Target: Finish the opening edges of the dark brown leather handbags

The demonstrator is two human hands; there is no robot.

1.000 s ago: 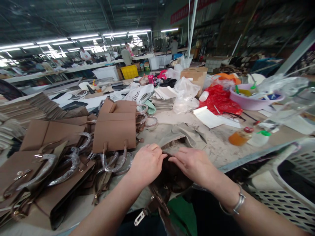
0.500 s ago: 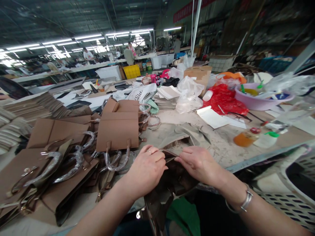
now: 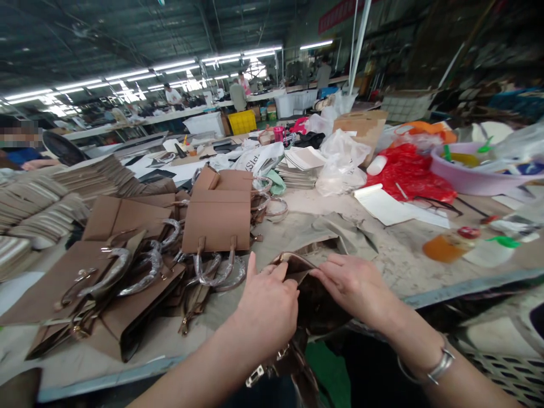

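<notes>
At the table's front edge I hold a brown handbag (image 3: 325, 309) with its dark inside facing up. My right hand (image 3: 355, 286) is closed, its thumb and fingers pinching the bag's upper edge. My left hand (image 3: 268, 300) is closed on the left part of the same edge, one finger sticking up and away from it; its thumb is hidden. Below my left hand hangs gold-coloured metal hardware (image 3: 255, 375). Left of my hands, more brown handbags (image 3: 217, 221) lie in a pile, with plastic-wrapped handles (image 3: 148, 272).
Stacks of beige pieces (image 3: 38, 209) stand at far left. Behind my hands are a grey sheet (image 3: 340, 229), white plastic bags (image 3: 342, 164) and a red bag (image 3: 410, 170). To the right are an orange-filled bottle (image 3: 446, 246) and a pink basin (image 3: 480, 178). People work farther back.
One finger of my left hand has straightened upward from the bag's edge. My right hand keeps its pinch. The view has turned left, and a person shows at the left edge.
</notes>
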